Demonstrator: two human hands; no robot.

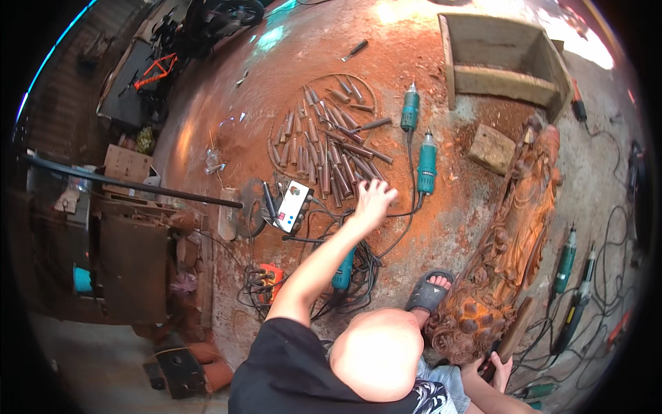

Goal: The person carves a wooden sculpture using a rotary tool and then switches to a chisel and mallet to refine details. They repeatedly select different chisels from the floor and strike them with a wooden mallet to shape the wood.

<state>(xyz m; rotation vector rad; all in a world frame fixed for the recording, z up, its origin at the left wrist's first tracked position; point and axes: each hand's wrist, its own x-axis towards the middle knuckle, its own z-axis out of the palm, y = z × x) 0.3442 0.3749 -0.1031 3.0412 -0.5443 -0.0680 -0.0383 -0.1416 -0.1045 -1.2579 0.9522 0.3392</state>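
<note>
At far left, a blue cup [82, 279] hides its contents. Mid-floor [441, 234] lie chisels [325, 172], likely stiff, weighty, sharp, best taken by the handles; my left hand [374, 202], fingers parted, seemingly empty, is at their near ends. My right hand's [501, 371] grip, beside the carved figure [514, 228], I cannot tell. Beyond stands an open wooden box [507, 77], contents unclear.

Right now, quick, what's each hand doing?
Left hand: open, looks empty, near the chisels.
Right hand: seems closed on a dark thing; can't tell what.
</note>
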